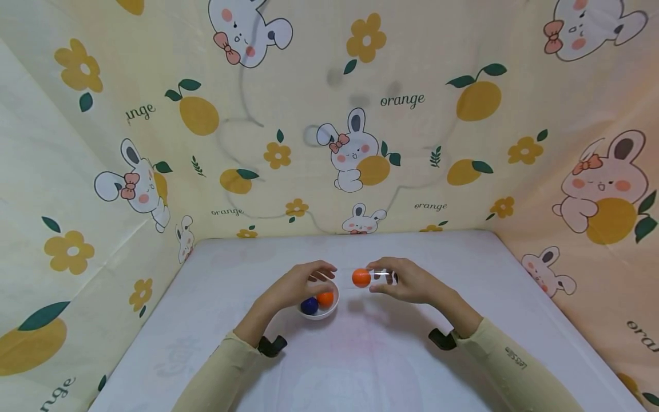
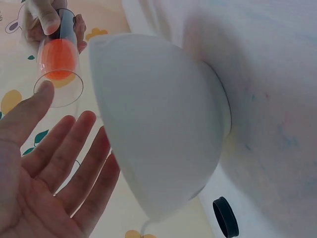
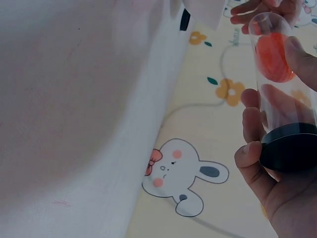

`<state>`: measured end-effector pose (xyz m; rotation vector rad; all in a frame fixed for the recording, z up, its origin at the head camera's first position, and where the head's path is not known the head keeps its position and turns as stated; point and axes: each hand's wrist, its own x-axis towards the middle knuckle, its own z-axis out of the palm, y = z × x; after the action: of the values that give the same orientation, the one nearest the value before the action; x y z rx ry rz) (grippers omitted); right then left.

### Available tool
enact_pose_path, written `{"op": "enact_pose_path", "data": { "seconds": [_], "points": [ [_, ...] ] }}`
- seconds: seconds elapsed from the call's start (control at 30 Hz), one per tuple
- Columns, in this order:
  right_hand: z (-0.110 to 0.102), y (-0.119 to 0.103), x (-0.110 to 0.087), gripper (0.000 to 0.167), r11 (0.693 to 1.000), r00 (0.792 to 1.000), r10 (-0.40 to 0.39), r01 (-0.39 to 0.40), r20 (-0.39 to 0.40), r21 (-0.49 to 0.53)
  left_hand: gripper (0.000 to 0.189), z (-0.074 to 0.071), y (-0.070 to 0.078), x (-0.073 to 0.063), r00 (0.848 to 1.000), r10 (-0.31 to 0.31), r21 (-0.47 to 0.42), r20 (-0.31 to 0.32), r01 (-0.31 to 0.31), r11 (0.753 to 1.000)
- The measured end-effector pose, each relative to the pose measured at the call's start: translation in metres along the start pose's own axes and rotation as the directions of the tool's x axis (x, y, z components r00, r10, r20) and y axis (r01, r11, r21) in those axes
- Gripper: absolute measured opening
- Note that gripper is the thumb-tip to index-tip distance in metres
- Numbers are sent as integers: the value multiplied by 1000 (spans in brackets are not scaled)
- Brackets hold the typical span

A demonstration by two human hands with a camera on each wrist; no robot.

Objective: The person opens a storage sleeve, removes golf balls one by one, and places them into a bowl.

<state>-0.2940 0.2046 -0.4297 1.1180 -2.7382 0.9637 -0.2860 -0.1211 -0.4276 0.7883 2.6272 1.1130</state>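
Note:
My right hand (image 1: 409, 280) grips a clear plastic tube (image 3: 277, 101) with a black cap (image 3: 290, 146) on its near end. Inside the tube is an orange ball (image 1: 361, 278), close to the uncapped end, which points left. My left hand (image 1: 301, 284) hovers over a white bowl (image 2: 158, 119), fingers spread and loosely bent, holding nothing. Its thumb tip is near the tube's open rim (image 2: 58, 105) in the left wrist view; whether they touch I cannot tell. In the bowl lie a dark blue ball (image 1: 309, 306) and another orange ball (image 1: 325, 298), partly covered by the left hand.
A black ring-shaped lid (image 2: 226, 217) is on the white table (image 1: 360, 360) beyond the bowl in the left wrist view. Patterned cloth (image 1: 288, 86) with rabbits and oranges walls the table at the back and sides. Black straps (image 1: 273, 345) circle both wrists.

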Motion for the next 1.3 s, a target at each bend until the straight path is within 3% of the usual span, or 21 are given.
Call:
{"op": "enact_pose_path", "data": {
  "seconds": [0.6, 0.83, 1.3],
  "points": [
    [-2, -1, 2, 52, 999, 999, -34, 34, -3, 14, 45, 8, 2, 5, 1000, 3, -7, -26, -3, 1000],
    [-4, -4, 1, 53, 1000, 1000, -25, 25, 11, 4, 40, 10, 2, 8, 999, 43, -16, -33, -43, 999],
    [-10, -10, 2, 50, 999, 999, -30, 31, 28, -43, 41, 11, 6, 9, 997, 67, -11, -25, -67, 998]
  ]
}}
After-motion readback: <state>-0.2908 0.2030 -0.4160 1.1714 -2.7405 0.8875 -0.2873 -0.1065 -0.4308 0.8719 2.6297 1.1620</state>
